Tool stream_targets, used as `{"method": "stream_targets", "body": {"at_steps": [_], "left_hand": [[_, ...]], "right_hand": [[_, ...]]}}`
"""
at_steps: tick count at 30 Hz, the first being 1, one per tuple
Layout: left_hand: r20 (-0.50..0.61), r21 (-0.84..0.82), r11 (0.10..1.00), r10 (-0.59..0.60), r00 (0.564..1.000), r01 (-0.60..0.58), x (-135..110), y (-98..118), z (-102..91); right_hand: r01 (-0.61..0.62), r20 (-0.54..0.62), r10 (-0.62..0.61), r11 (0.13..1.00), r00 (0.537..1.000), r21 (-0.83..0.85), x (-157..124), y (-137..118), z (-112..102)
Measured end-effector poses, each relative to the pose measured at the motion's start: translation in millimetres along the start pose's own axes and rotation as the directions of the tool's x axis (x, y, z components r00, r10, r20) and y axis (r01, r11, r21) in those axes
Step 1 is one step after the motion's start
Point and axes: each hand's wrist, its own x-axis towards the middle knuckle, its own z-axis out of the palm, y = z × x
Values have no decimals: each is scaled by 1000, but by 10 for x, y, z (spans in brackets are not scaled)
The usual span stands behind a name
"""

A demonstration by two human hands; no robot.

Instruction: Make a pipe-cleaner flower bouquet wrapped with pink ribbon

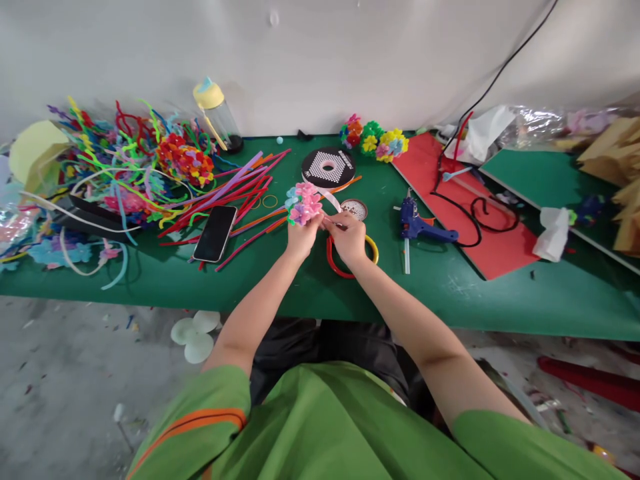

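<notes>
My left hand (301,237) is closed around a small pink, purple and blue pipe-cleaner flower ball (303,203), held up over the green table (310,287). My right hand (347,237) is pinched on a pale pink ribbon (331,200) that runs from the flower ball toward the black ribbon spool (329,166). Under my right hand lie a red hoop (334,261) and a yellow hoop (373,248). The fingertips of both hands nearly touch beside the flower ball.
A black phone (215,233) and loose pipe cleaners (250,193) lie to the left, with a big colourful pile (130,167) and a bottle (217,113) behind. A blue glue gun (420,227), red board (465,213), black cable and finished flower balls (374,140) sit right.
</notes>
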Motion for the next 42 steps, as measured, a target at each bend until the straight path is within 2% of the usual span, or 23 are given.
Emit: {"method": "stream_targets", "body": {"at_steps": [3,9,16,21,25,29,32,42], "left_hand": [[-25,-40,998,-52,998,51,-21,47,26],[-12,-231,935,-281,960,270,-42,136,68],[27,-301,884,-366,930,357,-40,148,72],[131,-289,876,-364,922,387,-46,182,68],[115,-278,883,-360,926,378,-54,194,69],[95,-280,900,-321,942,335,-60,190,78],[86,-270,917,-283,955,295,-62,199,84],[101,-256,925,-264,959,282,-51,246,69]], "right_hand": [[70,-27,-71,995,997,-65,-20,-10,13],[160,3,-163,968,987,-193,-33,-19,12],[195,51,-189,940,981,-281,-8,31,7],[71,7,-71,977,997,-202,64,55,-35],[-24,-10,23,994,1000,-104,92,102,-38],[-17,-35,19,998,999,64,74,181,12],[23,-59,-15,992,998,121,53,202,46],[35,-87,-30,998,996,54,31,160,58]]}}
